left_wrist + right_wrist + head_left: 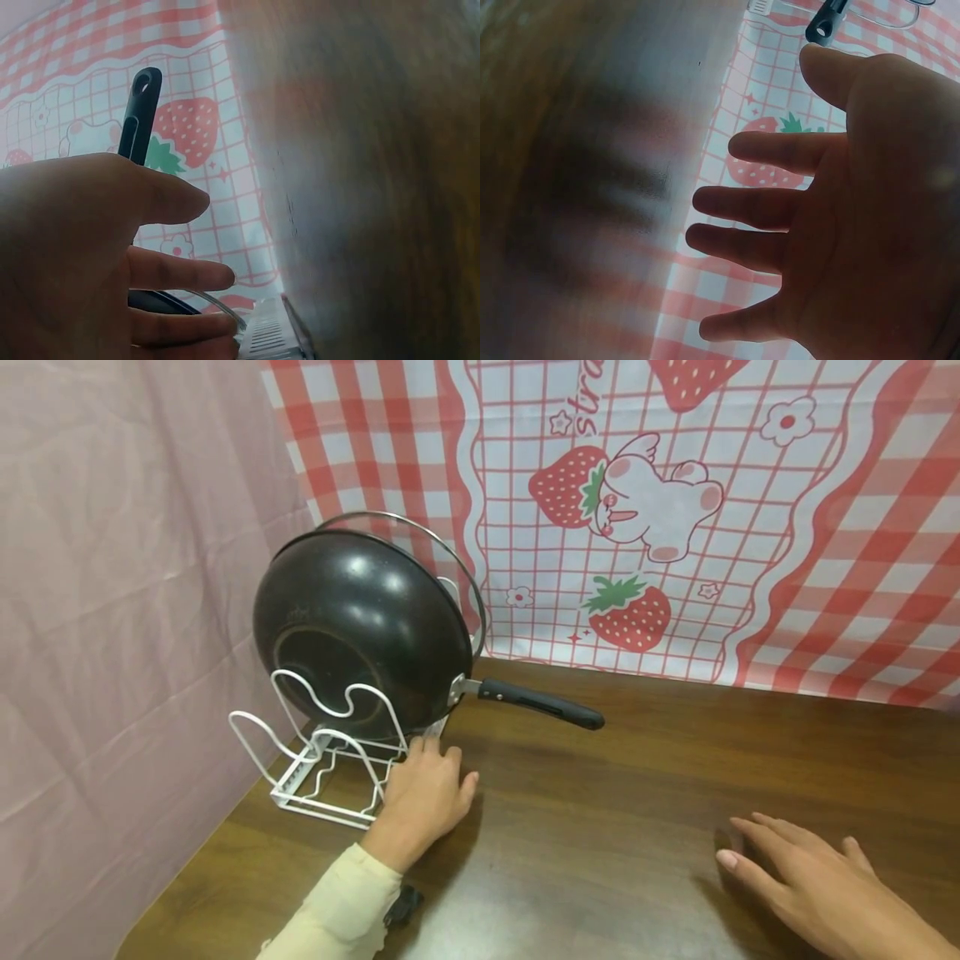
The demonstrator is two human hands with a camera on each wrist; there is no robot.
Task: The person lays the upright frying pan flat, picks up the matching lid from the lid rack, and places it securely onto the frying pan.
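A black wok (pixel 360 610) stands on edge in a white wire rack (pixel 322 810), its base facing me. Its black handle (pixel 540 703) points right. Behind it shows the metal rim of a glass lid (pixel 480 602). My left hand (pixel 423 785) is at the rack's right side, fingertips by the white frame; whether they touch it I cannot tell. In the left wrist view the left fingers (pixel 184 274) extend toward the rack's slotted white rail (pixel 266 334). My right hand (pixel 817 877) hovers over the table at the right, its fingers (pixel 742 247) spread and holding nothing.
The brown wooden table (pixel 600 818) runs back to a red-and-white strawberry cloth (pixel 675 593). A pink curtain (pixel 127 610) hangs along the left side. A small dark object (pixel 405 906) lies beside the left sleeve (pixel 337 902).
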